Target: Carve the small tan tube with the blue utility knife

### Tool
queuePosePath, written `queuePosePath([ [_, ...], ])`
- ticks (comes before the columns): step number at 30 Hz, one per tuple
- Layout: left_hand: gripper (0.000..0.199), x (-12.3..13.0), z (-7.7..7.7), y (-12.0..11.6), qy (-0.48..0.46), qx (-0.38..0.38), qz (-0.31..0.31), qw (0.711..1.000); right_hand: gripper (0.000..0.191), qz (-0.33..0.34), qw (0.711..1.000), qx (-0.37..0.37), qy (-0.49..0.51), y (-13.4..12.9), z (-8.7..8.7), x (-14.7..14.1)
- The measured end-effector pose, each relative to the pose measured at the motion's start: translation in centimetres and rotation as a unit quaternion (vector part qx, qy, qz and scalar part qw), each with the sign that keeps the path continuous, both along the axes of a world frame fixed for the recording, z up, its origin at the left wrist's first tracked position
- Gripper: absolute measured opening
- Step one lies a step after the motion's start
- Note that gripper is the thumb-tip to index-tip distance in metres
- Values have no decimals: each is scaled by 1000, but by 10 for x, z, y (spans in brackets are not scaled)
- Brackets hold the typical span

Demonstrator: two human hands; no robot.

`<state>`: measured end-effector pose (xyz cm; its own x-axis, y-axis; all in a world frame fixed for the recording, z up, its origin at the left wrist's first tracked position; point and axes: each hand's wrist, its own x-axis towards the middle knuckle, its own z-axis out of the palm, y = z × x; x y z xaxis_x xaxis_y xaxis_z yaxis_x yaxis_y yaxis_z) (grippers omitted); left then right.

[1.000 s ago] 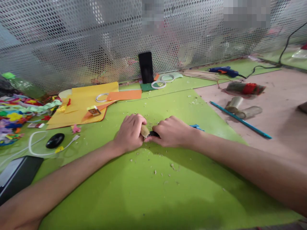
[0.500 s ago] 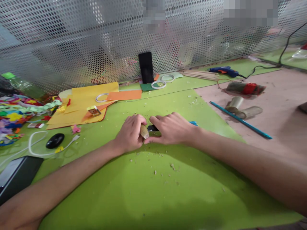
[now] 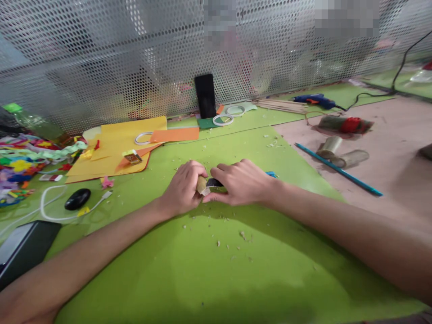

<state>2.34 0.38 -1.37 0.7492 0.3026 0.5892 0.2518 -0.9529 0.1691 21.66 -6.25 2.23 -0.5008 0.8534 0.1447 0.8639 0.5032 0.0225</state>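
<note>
My left hand (image 3: pixel 184 189) is closed around a short tan wooden piece (image 3: pixel 201 184), pressed down on the green mat (image 3: pixel 216 261). Its end sticks out toward my right hand (image 3: pixel 241 182). My right hand grips a dark-handled cutting tool (image 3: pixel 214 182) whose tip touches that end. Both hands meet at the mat's middle. Small pale shavings (image 3: pixel 241 235) lie scattered on the mat in front of and around the hands. A bit of blue (image 3: pixel 271 174) shows behind my right wrist.
Yellow and orange paper sheets (image 3: pixel 118 144) lie back left, beside a heap of coloured scraps (image 3: pixel 20 162). A black mouse (image 3: pixel 77 198), white cable and dark tablet (image 3: pixel 23 247) sit left. A phone (image 3: pixel 205 95) leans on the perforated screen. Right: teal stick (image 3: pixel 337 168), two tubes (image 3: pixel 340 153), glue gun (image 3: pixel 313 100).
My right hand shifted slightly left and back, working the tool against the wooden piece's end. My left hand stayed in place, holding the piece.
</note>
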Motion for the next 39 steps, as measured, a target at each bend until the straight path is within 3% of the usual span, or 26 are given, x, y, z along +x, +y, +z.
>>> queuePosePath([
  [39, 41, -4, -5, 3, -32, 6, 11, 999, 68, -2, 1000, 3, 12, -3, -3, -3],
])
